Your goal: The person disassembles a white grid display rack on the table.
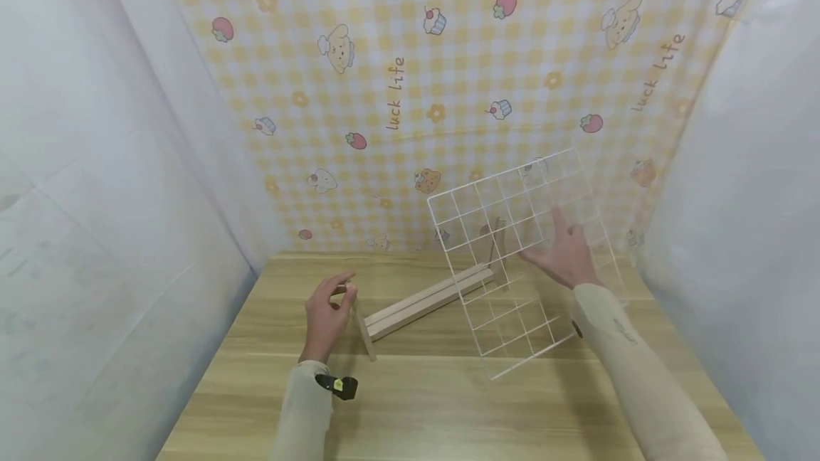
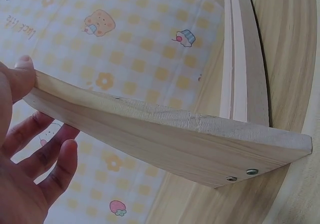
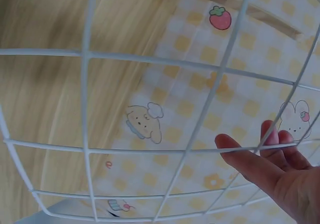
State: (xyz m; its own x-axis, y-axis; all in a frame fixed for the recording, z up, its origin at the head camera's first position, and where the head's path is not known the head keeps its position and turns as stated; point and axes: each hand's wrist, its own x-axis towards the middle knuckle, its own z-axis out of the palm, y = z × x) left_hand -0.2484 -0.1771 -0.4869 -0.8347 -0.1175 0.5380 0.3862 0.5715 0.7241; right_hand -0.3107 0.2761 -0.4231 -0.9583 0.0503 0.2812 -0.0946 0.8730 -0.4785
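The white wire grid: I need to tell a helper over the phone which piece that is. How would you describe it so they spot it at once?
On the light wooden table before the yellow checked backdrop, look right of centre. The white wire grid stands tilted there, its lower edge near the tabletop, with the right hand against it. Unlike the solid wooden stand beside it, held by the left hand, it is see-through, made of thin wire squares.
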